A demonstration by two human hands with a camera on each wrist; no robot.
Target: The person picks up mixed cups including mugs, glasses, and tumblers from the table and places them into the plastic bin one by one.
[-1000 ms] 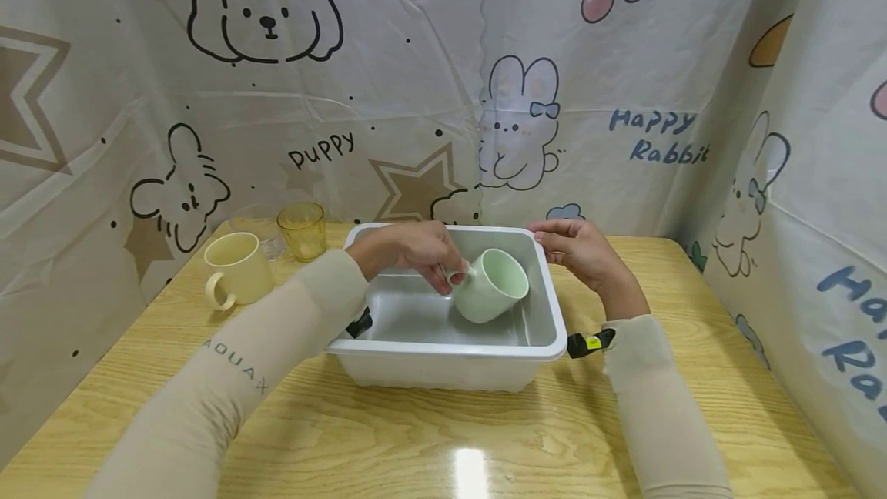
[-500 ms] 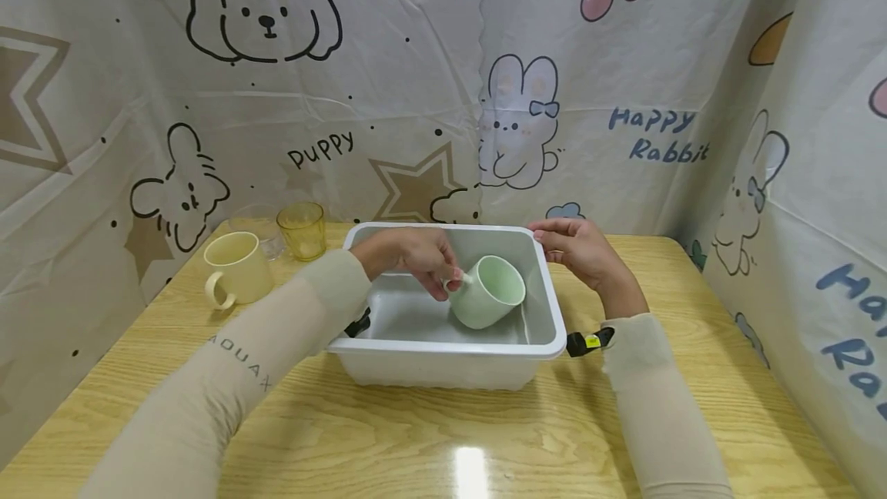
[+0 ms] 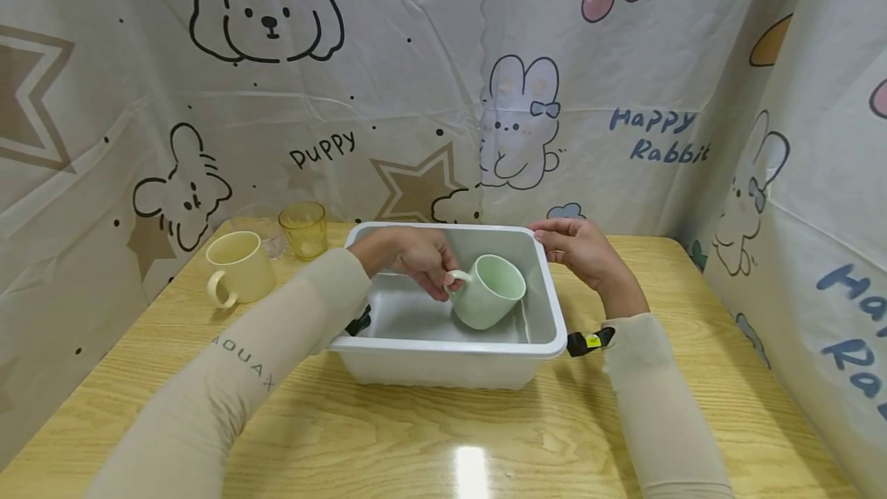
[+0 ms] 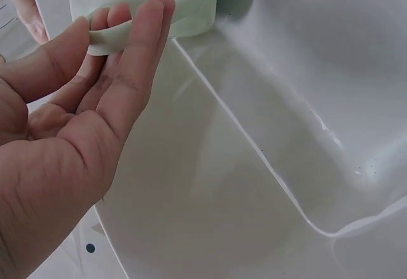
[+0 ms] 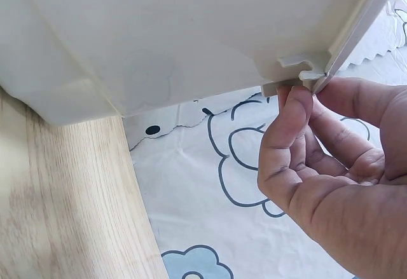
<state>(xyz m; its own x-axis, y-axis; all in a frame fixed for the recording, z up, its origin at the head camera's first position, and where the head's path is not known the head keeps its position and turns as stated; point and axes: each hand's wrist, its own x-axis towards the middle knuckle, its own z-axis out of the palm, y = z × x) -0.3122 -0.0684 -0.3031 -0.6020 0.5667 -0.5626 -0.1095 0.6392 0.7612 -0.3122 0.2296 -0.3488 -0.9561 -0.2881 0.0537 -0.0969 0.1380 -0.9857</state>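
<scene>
A pale green mug stands tilted inside the white plastic basin, its mouth leaning right and up. My left hand reaches over the basin's left side and pinches the mug's handle. In the left wrist view, thumb and fingers close round that handle, and the mug's body is cut off at the top. At the basin's back right corner, my right hand holds the rim. The right wrist view has the thumb and fingertips of this hand pinching the edge beside a small clip-like tab.
Left of the basin on the wooden table stand a yellow mug, a clear glass and an amber glass. A patterned cloth hangs behind and along both sides.
The green mug has sunk slightly lower in the basin since a second ago, the left hand moving down with it. The right hand stays at the rim.
</scene>
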